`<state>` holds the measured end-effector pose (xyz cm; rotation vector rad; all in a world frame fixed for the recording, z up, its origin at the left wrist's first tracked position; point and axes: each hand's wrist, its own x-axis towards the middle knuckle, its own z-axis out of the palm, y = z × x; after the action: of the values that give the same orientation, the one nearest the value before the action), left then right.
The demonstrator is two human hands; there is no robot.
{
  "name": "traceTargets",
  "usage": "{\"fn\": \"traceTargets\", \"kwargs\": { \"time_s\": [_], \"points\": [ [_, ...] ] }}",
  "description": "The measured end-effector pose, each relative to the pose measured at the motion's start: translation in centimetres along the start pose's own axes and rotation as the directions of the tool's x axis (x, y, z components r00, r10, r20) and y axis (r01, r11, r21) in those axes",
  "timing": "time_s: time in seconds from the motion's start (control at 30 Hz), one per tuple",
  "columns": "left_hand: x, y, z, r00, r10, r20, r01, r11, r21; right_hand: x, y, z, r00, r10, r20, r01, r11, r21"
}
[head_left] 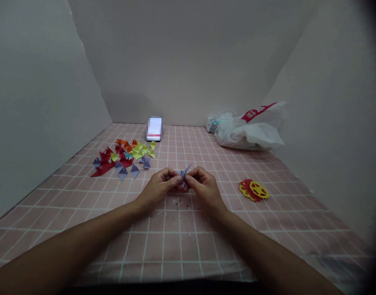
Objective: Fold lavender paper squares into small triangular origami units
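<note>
Between my two hands is a small purple origami crane [183, 173], held just above the table with one thin point sticking up to the right. My left hand [163, 183] pinches its left side between thumb and fingers. From the other side my right hand [203, 184] grips it, thumb and forefinger pressed together near the folded middle. The fingers cover much of the paper. To the left lies a loose pile of folded paper cranes [120, 157] in red, orange, yellow, blue and purple.
A phone [154, 128] with a lit, blurred screen stands at the back. Red and yellow gear-shaped cutouts [254, 190] lie stacked on the right. Behind them sit a white plastic bag [252, 133] and a small box [210, 125]. Pink checked cloth [188, 246] covers the table, walled on three sides.
</note>
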<state>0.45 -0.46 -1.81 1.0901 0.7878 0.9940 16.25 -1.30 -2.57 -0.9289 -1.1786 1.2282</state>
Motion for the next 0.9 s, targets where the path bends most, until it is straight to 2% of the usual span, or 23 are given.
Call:
{"fn": "traceTargets", "kwargs": {
  "time_s": [0.3,0.57,0.9],
  "points": [
    [0.21,-0.04,-0.10,0.999,0.026,-0.031,-0.026,0.999,0.019,-0.01,0.01,0.03,0.999,0.033,0.006,-0.033,0.999,0.030],
    [0.17,0.13,-0.22,0.997,0.038,-0.067,-0.031,0.994,0.109,-0.10,0.01,0.06,0.999,0.051,0.019,-0.052,0.998,0.037],
    [0.03,0.36,0.07,0.999,0.046,-0.010,-0.044,0.993,0.114,-0.34,0.31,0.08,1.000,0.008,0.001,-0.008,0.999,0.048]
  ]
}}
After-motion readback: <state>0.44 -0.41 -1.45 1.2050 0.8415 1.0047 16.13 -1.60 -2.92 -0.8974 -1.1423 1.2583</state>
